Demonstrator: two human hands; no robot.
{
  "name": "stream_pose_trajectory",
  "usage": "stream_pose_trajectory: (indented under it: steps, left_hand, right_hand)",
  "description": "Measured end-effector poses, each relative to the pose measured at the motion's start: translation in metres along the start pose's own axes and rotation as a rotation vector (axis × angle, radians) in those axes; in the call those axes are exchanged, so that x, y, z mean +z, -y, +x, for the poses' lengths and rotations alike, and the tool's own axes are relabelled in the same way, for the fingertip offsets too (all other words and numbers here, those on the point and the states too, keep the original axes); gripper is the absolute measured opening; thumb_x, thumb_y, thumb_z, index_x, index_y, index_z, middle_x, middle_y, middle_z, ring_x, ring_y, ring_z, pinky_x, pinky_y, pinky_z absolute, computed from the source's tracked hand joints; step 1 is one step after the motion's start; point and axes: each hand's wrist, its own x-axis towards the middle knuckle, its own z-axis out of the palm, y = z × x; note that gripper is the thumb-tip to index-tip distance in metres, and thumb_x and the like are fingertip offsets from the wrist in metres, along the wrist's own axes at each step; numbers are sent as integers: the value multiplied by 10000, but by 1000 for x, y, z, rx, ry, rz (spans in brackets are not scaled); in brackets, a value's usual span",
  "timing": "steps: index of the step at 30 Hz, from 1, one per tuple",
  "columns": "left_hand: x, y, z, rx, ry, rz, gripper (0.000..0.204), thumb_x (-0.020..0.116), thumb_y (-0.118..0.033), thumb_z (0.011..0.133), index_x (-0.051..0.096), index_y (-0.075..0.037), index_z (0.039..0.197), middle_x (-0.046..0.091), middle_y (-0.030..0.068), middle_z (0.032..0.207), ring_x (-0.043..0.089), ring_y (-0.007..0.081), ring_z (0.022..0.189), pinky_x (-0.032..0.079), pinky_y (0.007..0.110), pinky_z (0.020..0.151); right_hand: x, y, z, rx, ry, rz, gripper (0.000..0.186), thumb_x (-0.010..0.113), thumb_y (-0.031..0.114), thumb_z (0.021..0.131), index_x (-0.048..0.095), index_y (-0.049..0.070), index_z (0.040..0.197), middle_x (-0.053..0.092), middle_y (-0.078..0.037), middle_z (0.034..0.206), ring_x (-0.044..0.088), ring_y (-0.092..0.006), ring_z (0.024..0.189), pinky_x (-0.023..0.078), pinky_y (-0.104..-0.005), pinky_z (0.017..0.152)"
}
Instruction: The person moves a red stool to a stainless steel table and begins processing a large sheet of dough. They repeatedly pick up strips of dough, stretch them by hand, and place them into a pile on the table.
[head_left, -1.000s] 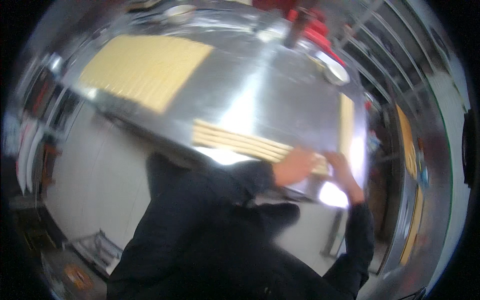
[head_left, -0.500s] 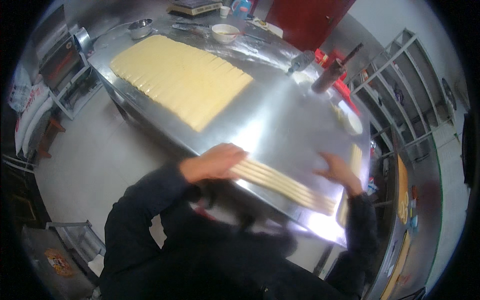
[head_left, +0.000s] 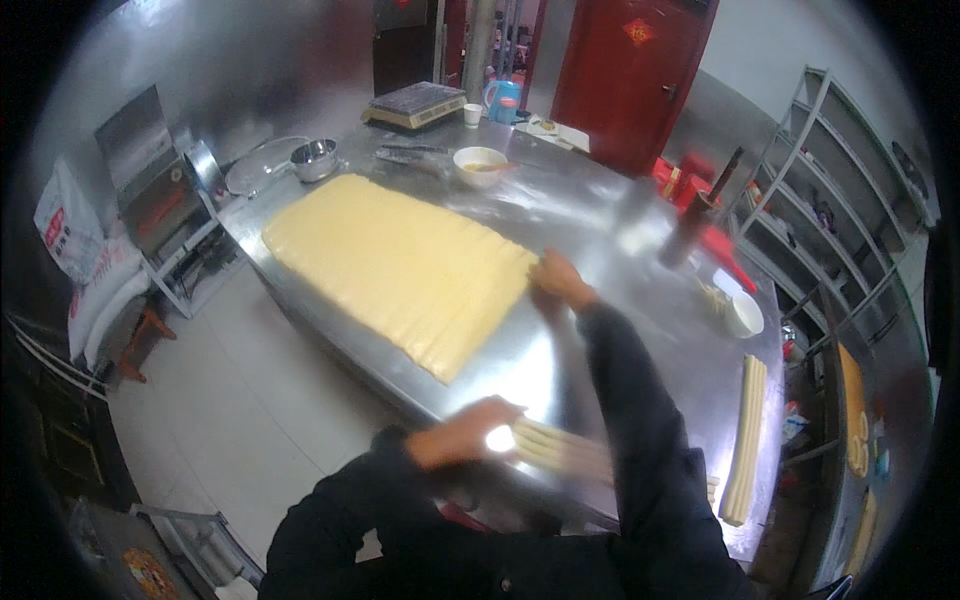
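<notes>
Steel table on my feed: one dough sheet, right corner at my right hand; two strip bundles, the left one's end at my left hand. Fingers look half-curled, can't tell if gripping.

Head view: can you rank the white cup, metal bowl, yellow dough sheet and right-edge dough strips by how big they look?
Largest to smallest:
1. Yellow dough sheet
2. Right-edge dough strips
3. Metal bowl
4. White cup

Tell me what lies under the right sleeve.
Dough strips run from the left hand beneath the right sleeve, their ends showing past it. The strips' middle, and the table there, are covered.
</notes>
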Motion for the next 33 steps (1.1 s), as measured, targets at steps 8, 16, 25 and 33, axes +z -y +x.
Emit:
stream_pose_trajectory:
  steps: [8,16,25,33]
  left_hand:
    - [-11,-15,-3,-141,-41,-134,881,829,-424,833,459,-19,1522,519,237,1483,497,411,1362,414,482,1148]
    - [2,-3,-8,-134,-465,-349,745,716,-281,907,431,0,1535,527,222,1483,545,337,1348,451,410,1123]
    - [-79,52,17,-431,-536,473,814,758,-109,860,363,-12,1565,353,296,1587,295,481,1494,286,500,1240]
    - [-120,63,26,-441,-87,193,272,734,-149,922,691,-51,1173,704,130,1140,635,275,1128,471,414,1053]
  right_hand:
    - [22,20,25,190,-15,68,495,654,381,895,707,-10,1194,714,-277,1161,681,-440,1113,534,-509,974]
    - [-14,37,-44,-309,-233,365,297,666,214,918,663,-8,1116,718,-256,1074,688,-429,1003,533,-470,867]
    - [-120,124,-240,-400,-18,573,240,674,147,1001,606,-16,1163,709,-186,1035,693,-256,968,538,-391,851]
    - [-159,124,-303,-294,-100,636,251,682,157,1001,621,-29,1158,706,-146,995,678,-201,958,543,-367,831]
